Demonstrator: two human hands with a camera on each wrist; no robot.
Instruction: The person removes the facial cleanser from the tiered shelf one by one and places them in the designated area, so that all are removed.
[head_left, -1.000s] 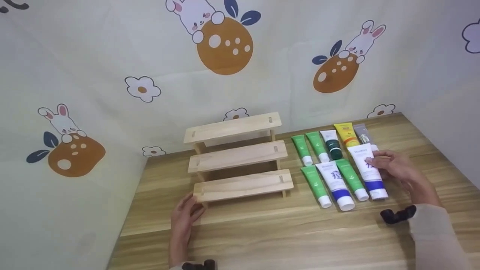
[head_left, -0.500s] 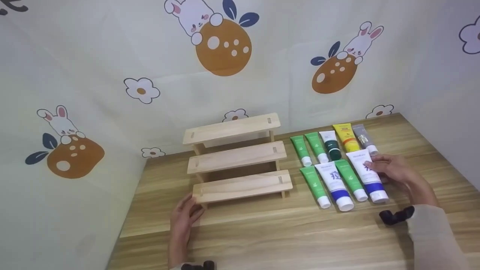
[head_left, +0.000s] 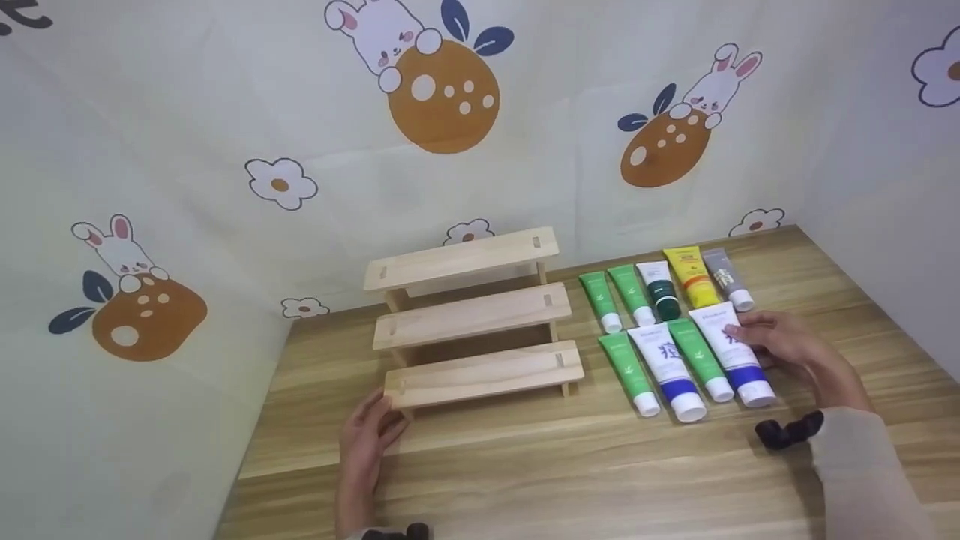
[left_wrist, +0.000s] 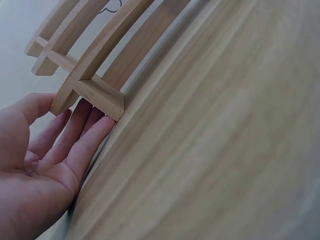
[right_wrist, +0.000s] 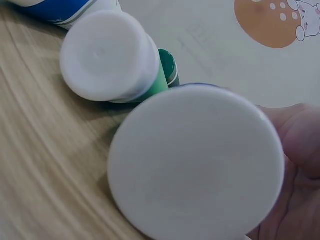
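Observation:
My left hand (head_left: 365, 439) holds the left end of the lowest step of a wooden tiered display stand (head_left: 484, 375). In the left wrist view, the thumb lies on the board's end and the other fingers reach beneath it beside the leg. On the right, my right hand (head_left: 799, 349) grips a white squeeze tube (head_left: 727, 337) with a blue band, thumb on its front. That tube lies at the right end of the front row, beside a green tube (head_left: 701, 360). Its round white cap (right_wrist: 195, 165) fills much of the right wrist view and hides most of the hand.
Another white-and-blue tube (head_left: 667, 367) and a green tube (head_left: 628, 371) lie in the front row. Behind are two green tubes (head_left: 600, 300), a white-and-dark-green tube (head_left: 660, 289), a yellow tube (head_left: 690, 277) and a grey tube (head_left: 726, 277). A patterned cloth (head_left: 525, 180) backs the wooden table (head_left: 570, 472).
The right hand has brought the white-and-blue tube down and slightly nearer, level with the front row; the grey tube behind it now shows fully. The left hand stays on the stand.

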